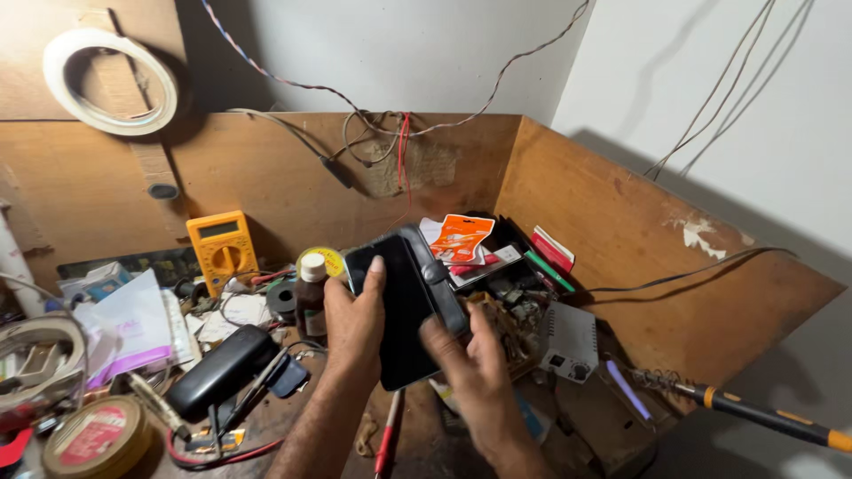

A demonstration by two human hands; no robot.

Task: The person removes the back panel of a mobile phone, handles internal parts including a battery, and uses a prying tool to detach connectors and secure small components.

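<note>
Here, upright phone point(401, 306), both hands point(353, 324) gripping

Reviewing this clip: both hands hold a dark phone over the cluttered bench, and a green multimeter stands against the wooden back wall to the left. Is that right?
Not quite: the multimeter is yellow, not green, as the head view shows. The rest holds: the left hand and right hand hold the dark phone over the cluttered bench, and the meter stands against the wooden back wall to the left.
</note>
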